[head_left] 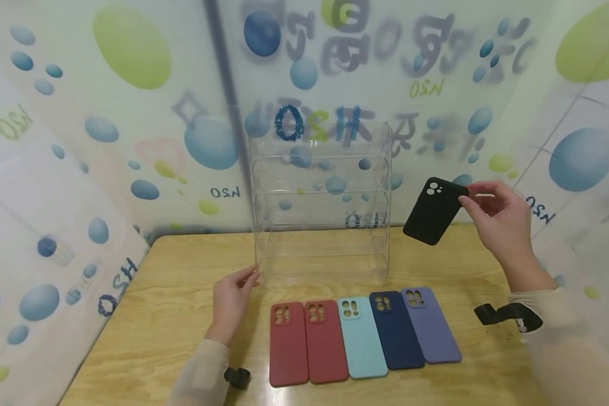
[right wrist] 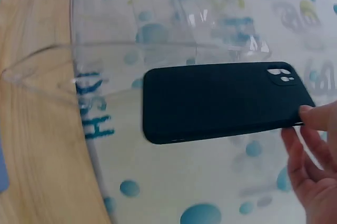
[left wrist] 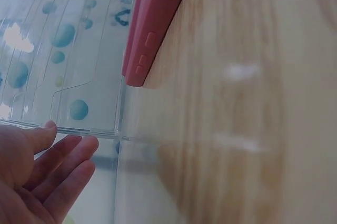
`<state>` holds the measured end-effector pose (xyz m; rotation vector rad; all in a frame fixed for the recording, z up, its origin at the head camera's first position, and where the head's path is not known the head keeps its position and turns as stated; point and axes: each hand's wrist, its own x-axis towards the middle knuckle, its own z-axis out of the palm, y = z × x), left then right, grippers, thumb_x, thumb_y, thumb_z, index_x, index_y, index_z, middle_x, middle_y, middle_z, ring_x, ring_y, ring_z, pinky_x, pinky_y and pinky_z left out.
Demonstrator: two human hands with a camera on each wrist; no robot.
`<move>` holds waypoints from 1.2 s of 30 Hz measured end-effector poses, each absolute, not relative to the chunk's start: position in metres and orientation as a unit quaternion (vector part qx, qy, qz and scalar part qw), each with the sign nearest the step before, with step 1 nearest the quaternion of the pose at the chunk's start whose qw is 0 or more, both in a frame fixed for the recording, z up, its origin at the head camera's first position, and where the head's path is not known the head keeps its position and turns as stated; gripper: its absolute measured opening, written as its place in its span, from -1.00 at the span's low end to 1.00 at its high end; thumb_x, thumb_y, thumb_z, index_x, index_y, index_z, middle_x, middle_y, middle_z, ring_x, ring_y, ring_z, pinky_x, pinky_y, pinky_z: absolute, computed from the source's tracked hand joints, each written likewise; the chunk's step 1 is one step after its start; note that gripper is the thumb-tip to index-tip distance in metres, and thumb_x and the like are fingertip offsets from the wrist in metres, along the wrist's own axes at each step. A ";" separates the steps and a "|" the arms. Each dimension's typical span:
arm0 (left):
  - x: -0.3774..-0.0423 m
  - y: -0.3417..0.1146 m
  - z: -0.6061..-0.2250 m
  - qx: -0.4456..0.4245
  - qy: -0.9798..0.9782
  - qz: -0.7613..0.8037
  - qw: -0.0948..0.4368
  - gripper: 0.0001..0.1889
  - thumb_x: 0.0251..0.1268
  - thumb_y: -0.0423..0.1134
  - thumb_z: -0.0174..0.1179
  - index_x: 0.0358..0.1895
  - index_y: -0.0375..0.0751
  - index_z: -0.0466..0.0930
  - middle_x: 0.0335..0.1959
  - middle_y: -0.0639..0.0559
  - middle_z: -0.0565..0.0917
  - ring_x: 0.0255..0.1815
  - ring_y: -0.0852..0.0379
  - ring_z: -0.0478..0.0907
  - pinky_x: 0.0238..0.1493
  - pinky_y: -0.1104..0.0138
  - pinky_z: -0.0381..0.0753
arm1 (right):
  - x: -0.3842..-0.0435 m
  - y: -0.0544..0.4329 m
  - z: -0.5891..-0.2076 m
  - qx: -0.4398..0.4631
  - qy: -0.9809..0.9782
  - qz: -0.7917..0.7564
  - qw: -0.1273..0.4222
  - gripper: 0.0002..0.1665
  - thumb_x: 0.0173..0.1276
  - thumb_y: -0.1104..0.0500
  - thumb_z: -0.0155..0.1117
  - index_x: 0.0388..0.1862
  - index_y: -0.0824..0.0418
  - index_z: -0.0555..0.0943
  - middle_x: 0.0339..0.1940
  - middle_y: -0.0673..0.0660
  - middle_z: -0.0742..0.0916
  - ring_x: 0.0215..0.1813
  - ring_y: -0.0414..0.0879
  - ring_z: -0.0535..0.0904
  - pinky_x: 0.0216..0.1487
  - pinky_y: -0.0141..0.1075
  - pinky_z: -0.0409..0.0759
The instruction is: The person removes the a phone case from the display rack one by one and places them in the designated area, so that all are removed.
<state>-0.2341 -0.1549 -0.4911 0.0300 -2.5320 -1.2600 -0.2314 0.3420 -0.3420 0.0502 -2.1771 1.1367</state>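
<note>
A black phone case [head_left: 431,211] hangs in the air right of a clear tiered display rack [head_left: 321,262]. My right hand [head_left: 504,223] pinches it by one upper corner, thumb on the face toward me, as the right wrist view also shows; its camera cutouts are near that hand. At the rack's lower left edge my left hand [head_left: 230,301] rests its fingertips. In the left wrist view the fingers [left wrist: 63,176] are nearly straight alongside the clear side wall, and the thumb lies at its edge.
Before the rack lie two red phone cases [head_left: 289,352], a light blue one [head_left: 363,344], a navy one [head_left: 400,338] and a purple one [head_left: 433,332], side by side on the wooden table [head_left: 162,338]. A patterned curtain [head_left: 182,113] hangs behind the table.
</note>
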 end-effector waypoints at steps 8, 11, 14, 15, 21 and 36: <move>-0.233 -0.156 -0.492 0.015 -0.881 -0.450 0.146 -0.74 0.44 -0.23 0.33 0.12 -0.15 0.77 -0.24 -0.16 0.85 -0.32 -0.07 0.81 -0.72 0.40 0.26 | -0.217 0.385 -0.365 -0.001 -0.921 0.347 0.179 -0.60 0.52 0.00 0.31 0.20 0.18 0.64 -0.14 -0.17 0.66 -0.29 -0.67 0.52 -0.33 -0.51 0.52; -0.232 -0.156 -0.493 0.018 -0.879 -0.454 0.141 -0.73 0.44 -0.23 0.33 0.13 -0.14 0.77 -0.24 -0.17 0.85 -0.31 -0.07 0.82 -0.71 0.39 0.25 | -0.216 0.396 -0.374 0.012 -0.934 0.332 0.129 -0.60 0.54 0.02 0.30 0.20 0.21 0.64 -0.07 0.09 0.69 -0.27 -0.67 0.52 -0.33 -0.44 0.57; -0.231 -0.157 -0.494 0.022 -0.879 -0.455 0.140 -0.73 0.45 -0.23 0.33 0.13 -0.14 0.77 -0.24 -0.15 0.85 -0.30 -0.06 0.82 -0.70 0.39 0.25 | -0.214 0.404 -0.383 0.022 -0.943 0.319 0.090 -0.62 0.54 0.04 0.31 0.17 0.24 0.65 -0.03 0.22 0.71 -0.21 -0.55 0.58 -0.29 -0.42 0.61; -0.231 -0.157 -0.495 0.023 -0.880 -0.454 0.140 -0.73 0.45 -0.22 0.33 0.14 -0.13 0.77 -0.25 -0.15 0.85 -0.30 -0.06 0.81 -0.70 0.39 0.26 | -0.213 0.407 -0.386 0.025 -0.945 0.318 0.077 -0.62 0.54 0.05 0.31 0.17 0.27 0.66 -0.03 0.25 0.71 -0.18 -0.46 0.63 -0.29 -0.41 0.63; -0.232 -0.158 -0.495 0.019 -0.883 -0.444 0.148 -0.72 0.44 -0.21 0.34 0.14 -0.13 0.77 -0.28 -0.13 0.85 -0.31 -0.05 0.82 -0.68 0.40 0.27 | -0.208 0.419 -0.400 0.032 -0.944 0.328 -0.018 -0.58 0.52 0.12 0.31 0.21 0.38 0.60 -0.03 0.29 0.70 -0.15 -0.10 0.73 -0.28 -0.31 0.62; -0.233 -0.155 -0.492 0.018 -0.883 -0.442 0.154 -0.74 0.43 -0.23 0.35 0.11 -0.15 0.78 -0.28 -0.15 0.85 -0.33 -0.06 0.81 -0.69 0.41 0.28 | -0.209 0.427 -0.460 0.089 -0.925 0.357 -0.100 -0.73 0.44 0.29 0.34 0.06 0.39 0.63 -0.21 0.16 0.71 -0.33 -0.23 0.58 -0.40 -0.30 0.58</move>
